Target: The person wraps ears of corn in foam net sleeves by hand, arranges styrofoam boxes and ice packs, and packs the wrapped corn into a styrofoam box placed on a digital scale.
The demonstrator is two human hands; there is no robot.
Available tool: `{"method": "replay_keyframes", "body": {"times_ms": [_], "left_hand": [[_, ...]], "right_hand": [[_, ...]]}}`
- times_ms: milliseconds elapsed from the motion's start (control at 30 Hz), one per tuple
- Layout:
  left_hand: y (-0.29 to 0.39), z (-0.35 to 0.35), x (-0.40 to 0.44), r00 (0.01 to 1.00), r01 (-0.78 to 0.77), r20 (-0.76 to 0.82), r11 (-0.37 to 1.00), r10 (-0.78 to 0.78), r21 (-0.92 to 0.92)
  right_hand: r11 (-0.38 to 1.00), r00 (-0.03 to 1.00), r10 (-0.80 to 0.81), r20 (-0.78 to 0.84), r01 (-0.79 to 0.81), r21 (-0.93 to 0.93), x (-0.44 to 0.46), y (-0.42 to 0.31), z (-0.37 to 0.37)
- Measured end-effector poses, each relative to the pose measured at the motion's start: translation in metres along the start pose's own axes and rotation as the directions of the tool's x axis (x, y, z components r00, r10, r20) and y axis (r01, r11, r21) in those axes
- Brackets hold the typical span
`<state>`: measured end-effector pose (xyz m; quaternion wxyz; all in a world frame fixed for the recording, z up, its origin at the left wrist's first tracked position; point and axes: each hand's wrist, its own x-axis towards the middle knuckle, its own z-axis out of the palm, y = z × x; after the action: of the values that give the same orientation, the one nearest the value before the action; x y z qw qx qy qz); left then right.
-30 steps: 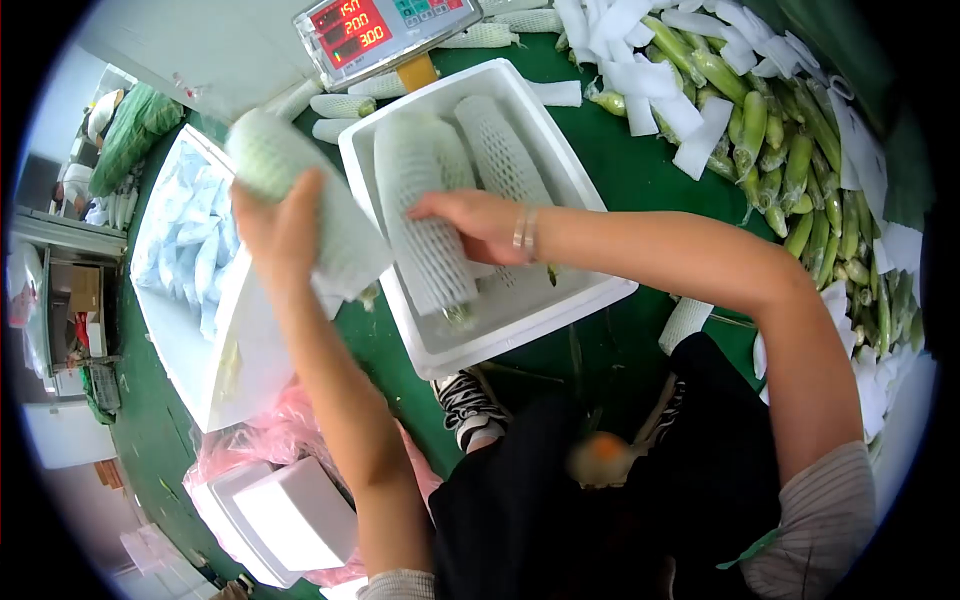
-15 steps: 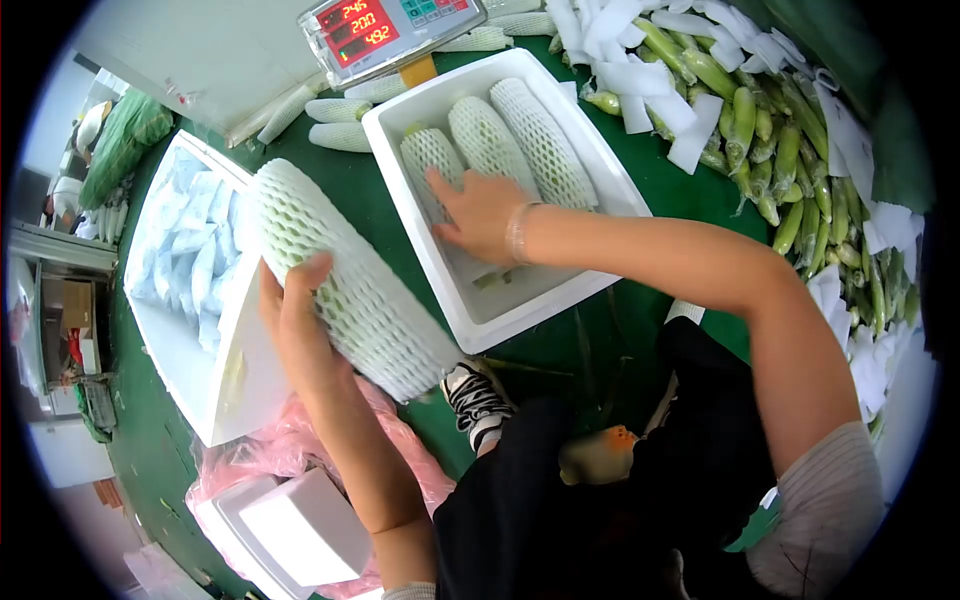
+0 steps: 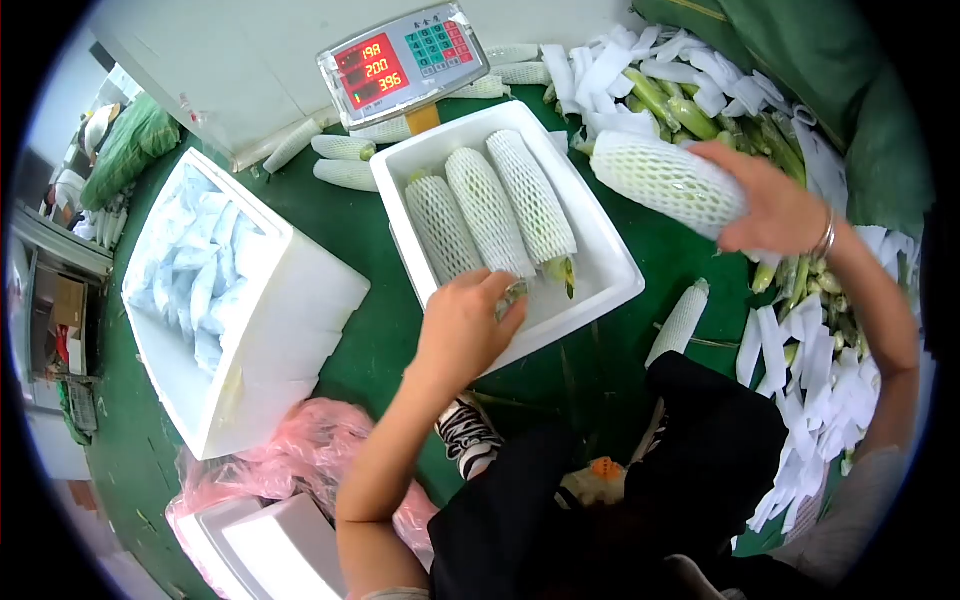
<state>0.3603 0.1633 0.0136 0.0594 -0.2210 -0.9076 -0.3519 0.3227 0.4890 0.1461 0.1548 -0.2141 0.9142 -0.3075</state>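
A white foam box [image 3: 615, 285] holds three ears of corn in white foam net sleeves, lying side by side. My left hand [image 3: 465, 325] is at the lower end of the middle corn ear [image 3: 488, 205], its fingers curled around that end. To its right lies another netted corn ear [image 3: 530, 190] with a leafy tip showing, and to its left a third corn ear [image 3: 440, 230]. My right hand [image 3: 785, 205] grips a separate netted corn ear [image 3: 665, 182] in the air, right of the box.
Behind the box stands a digital scale display [image 3: 400, 65]. At left is a foam box [image 3: 290, 320] with pale blue packs [image 3: 200, 260]. Unsleeved corn [image 3: 680, 110] and white foam strips [image 3: 790, 480] lie at right. A netted corn ear [image 3: 682, 320] is near my knee, pink plastic [image 3: 310, 440] lower left.
My left hand has moved from beside the box, where it held a netted ear, to the middle ear. My right hand has left the box and now holds an ear at right. Display numbers dropped.
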Motion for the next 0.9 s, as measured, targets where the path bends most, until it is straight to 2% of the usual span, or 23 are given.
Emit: {"method": "replay_keyframes", "body": {"times_ms": [33,67,100,133,167,200,233,267,333,367,400,433,500,533,567,633,667,700,733,800,833,867,900], "left_hand": [[-0.006,-0.002,0.001,1.0,0.002,0.001,1.0,-0.002,0.0],[-0.013,-0.002,0.003,0.985,-0.109,0.142,0.993,0.101,0.05],[-0.018,0.0,0.005,0.935,-0.23,0.294,0.97,0.196,0.083],[-0.021,0.003,0.007,0.932,-0.233,0.304,0.969,0.199,0.081],[-0.025,0.007,0.01,0.924,-0.246,0.349,0.944,0.159,0.221],[-0.03,0.012,0.013,0.914,-0.262,0.388,0.898,0.114,0.353],[-0.037,0.018,0.015,0.893,-0.352,0.422,0.828,0.156,0.437],[-0.044,0.02,0.017,0.884,-0.351,0.443,0.84,0.151,0.414],[-0.052,0.028,0.016,0.849,-0.487,0.451,0.741,0.276,0.462],[-0.049,0.033,0.014,0.861,-0.466,0.44,0.743,0.255,0.481],[-0.043,0.036,0.015,0.876,-0.445,0.417,0.738,0.241,0.507],[-0.041,0.03,0.018,0.894,-0.405,0.38,0.789,0.236,0.463],[-0.041,0.019,0.021,0.927,-0.339,0.316,0.807,0.201,0.483],[-0.041,0.015,0.02,0.954,-0.271,0.257,0.819,0.158,0.505],[-0.041,0.011,0.019,0.96,-0.279,0.143,0.842,0.24,0.461],[-0.041,0.006,0.015,0.969,-0.244,0.131,0.877,0.208,0.413],[-0.039,0.004,0.014,0.978,-0.202,0.116,0.907,0.171,0.369],[-0.038,0.003,0.013,0.981,-0.161,0.157,0.917,0.11,0.365],[-0.04,0.002,0.011,0.981,-0.166,0.154,0.916,0.116,0.366],[-0.044,0.001,0.004,0.989,-0.114,0.128,0.953,0.081,0.28],[-0.043,0.0,0.003,0.989,-0.109,0.125,0.953,0.076,0.284],[-0.042,-0.001,0.002,0.989,-0.112,0.126,0.957,0.081,0.267],[-0.041,-0.003,0.001,0.988,-0.119,0.13,0.962,0.089,0.248]], "right_hand": [[0.996,0.991,0.036,0.128,-0.025,-0.084,0.007,-0.013,-0.015],[0.985,0.965,0.083,0.249,-0.041,-0.169,0.019,-0.023,-0.024],[0.983,0.94,0.049,0.337,0.014,-0.181,0.035,-0.018,-0.022],[0.979,0.906,0.016,0.424,0.071,-0.189,0.053,-0.012,-0.015],[0.989,0.842,0.072,0.534,0.009,-0.147,0.071,-0.021,-0.007],[0.971,0.789,0.132,0.6,0.017,-0.237,0.087,-0.031,0.002],[0.965,0.742,0.158,0.652,0.023,-0.261,0.103,-0.035,0.008],[0.96,0.68,0.186,0.709,0.027,-0.278,0.117,-0.034,0.015],[0.971,0.62,0.213,0.755,-0.051,-0.232,0.136,-0.025,0.015],[0.954,0.613,0.25,0.75,-0.026,-0.297,0.141,-0.03,0.015],[0.968,0.464,0.236,0.854,-0.193,-0.162,0.145,-0.051,0.002],[0.97,0.439,0.236,0.867,-0.165,-0.181,0.148,-0.052,0.006],[0.971,0.42,0.238,0.876,-0.14,-0.196,0.153,-0.047,0.023],[0.942,0.402,0.298,0.866,-0.271,-0.199,0.154,-0.04,0.039],[0.896,0.375,0.354,0.856,-0.398,-0.197,0.154,-0.033,0.057],[0.857,0.423,0.218,0.88,-0.515,0.035,0.156,-0.014,0.097],[0.879,0.333,0.167,0.928,-0.477,0.013,0.166,0.012,0.126],[0.954,0.518,0.22,0.827,-0.29,-0.072,0.153,0.003,0.14],[0.999,0.475,0.018,0.88,-0.039,0.001,0.158,0.026,0.167],[0.984,0.546,0.028,0.837,0.132,-0.119,0.15,0.024,0.169],[0.983,0.543,0.024,0.839,0.139,-0.118,0.144,0.025,0.165],[0.885,0.693,-0.093,0.715,0.387,-0.259,0.133,0.02,0.152],[0.711,0.775,-0.256,0.577,0.556,-0.432,0.122,0.013,0.139]]}}
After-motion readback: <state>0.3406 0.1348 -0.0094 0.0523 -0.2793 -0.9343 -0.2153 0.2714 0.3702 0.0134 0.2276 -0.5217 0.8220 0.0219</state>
